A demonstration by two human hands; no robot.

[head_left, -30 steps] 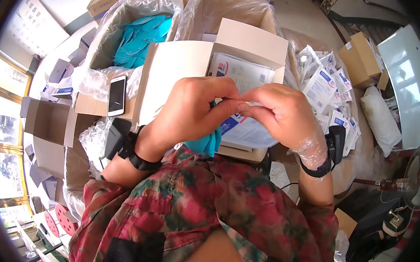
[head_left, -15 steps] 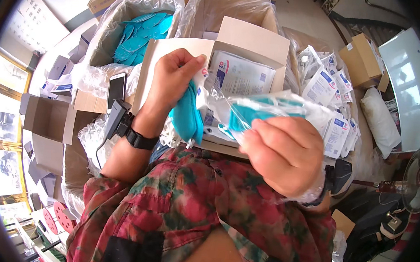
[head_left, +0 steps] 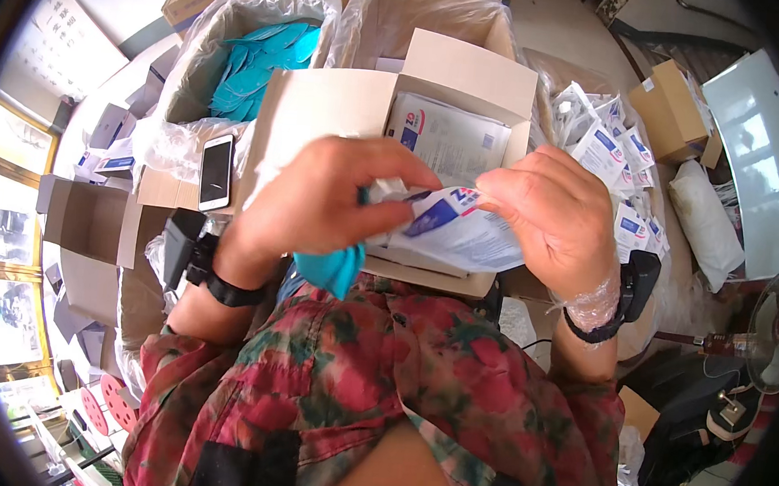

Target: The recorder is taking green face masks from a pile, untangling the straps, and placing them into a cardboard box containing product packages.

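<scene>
My right hand (head_left: 558, 219) pinches the edge of a flat white and blue printed plastic packet (head_left: 462, 235). The packet is held tilted over the near part of an open cardboard box (head_left: 461, 63). At the packet's left end, the fingers of my left hand (head_left: 334, 194) are closed, slightly blurred. Below that palm hangs teal folded fabric (head_left: 331, 271), which looks like face masks; its upper part is hidden by the hand. More printed packets (head_left: 451, 139) lie flat inside the box.
A plastic-lined carton (head_left: 180, 79) of teal pieces (head_left: 266, 67) stands at the back left, near a phone (head_left: 216, 172). Another lined carton (head_left: 423, 15) is behind the box. A heap of packets (head_left: 608, 154) lies to the right. Empty boxes (head_left: 93, 222) sit left.
My right hand has risen to the right and turned the packet printed side up; the teal piece seen through clear plastic no longer shows. My left hand has come down to the packet's end.
</scene>
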